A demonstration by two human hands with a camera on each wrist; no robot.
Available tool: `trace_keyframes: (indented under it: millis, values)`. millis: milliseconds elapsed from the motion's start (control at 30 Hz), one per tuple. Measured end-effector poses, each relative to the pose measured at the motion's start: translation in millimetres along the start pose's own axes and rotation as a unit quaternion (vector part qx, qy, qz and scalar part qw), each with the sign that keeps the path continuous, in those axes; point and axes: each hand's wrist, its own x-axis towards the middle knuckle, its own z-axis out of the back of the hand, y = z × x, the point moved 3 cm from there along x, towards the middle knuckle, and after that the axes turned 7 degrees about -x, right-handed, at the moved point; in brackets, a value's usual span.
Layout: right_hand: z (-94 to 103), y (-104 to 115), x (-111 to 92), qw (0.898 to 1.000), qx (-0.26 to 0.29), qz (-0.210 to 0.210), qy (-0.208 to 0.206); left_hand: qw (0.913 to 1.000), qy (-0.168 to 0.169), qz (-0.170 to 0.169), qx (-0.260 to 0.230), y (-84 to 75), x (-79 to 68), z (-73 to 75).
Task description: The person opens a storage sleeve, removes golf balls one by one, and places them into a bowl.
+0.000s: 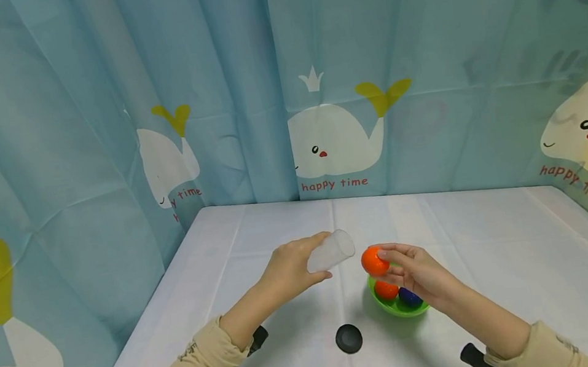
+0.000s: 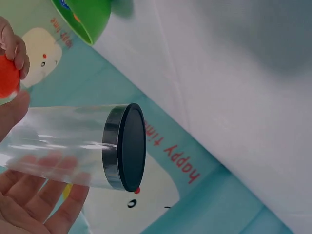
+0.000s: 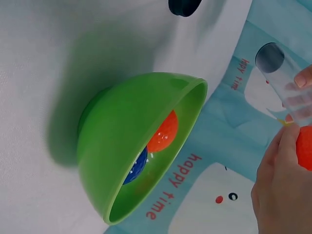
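Note:
My left hand (image 1: 290,269) grips a clear plastic cylinder (image 1: 330,252), tilted with its mouth up and to the right. In the left wrist view the black base (image 2: 131,147) of the cylinder faces the camera, and nothing shows inside. My right hand (image 1: 415,268) pinches an orange ball (image 1: 374,261) just right of the cylinder's mouth. Below that hand stands a green bowl (image 3: 122,117), partly covered by it in the head view. In the bowl lie another orange ball (image 3: 164,132) and a dark blue ball (image 3: 137,167).
A round black lid (image 1: 349,338) lies on the white tabletop (image 1: 482,258), nearer than the bowl and to its left. Dark straps (image 1: 482,362) are at both wrists. Behind the table hangs a blue curtain (image 1: 237,92) with printed whales.

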Motion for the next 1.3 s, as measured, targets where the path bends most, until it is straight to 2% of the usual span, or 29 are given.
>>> trace_keyframes:
  millis: [100,200,300,500,667,900,1300]
  values:
    - [-1.2,1,0,0.997,-0.064,0.002,-0.041,0.9999,-0.008,0.006,-0.011,0.4,-0.6,0.3]
    - [-2.1,3,-1,0.985,-0.154,0.008,-0.081,0.9994,-0.024,0.012,-0.02,1.6,-1.2,0.2]
    - [0.6,6,0,0.973,-0.21,0.028,-0.093,0.9985,-0.048,0.014,-0.023,3.5,-2.0,0.4]
    - [10.7,9,1,0.961,-0.251,0.096,-0.072,0.9969,-0.072,0.026,-0.02,6.3,-4.9,2.3]
    - [14.0,10,0,0.941,-0.296,0.148,-0.07,0.9963,-0.072,0.044,-0.014,9.2,-7.6,3.7]
    - [15.1,9,-2,0.908,-0.349,0.221,-0.063,0.9931,-0.082,0.059,-0.059,11.2,-8.2,4.7]
    - [19.3,2,-2,0.875,-0.395,0.264,-0.088,0.9861,-0.084,0.086,-0.115,19.5,-11.7,0.6]
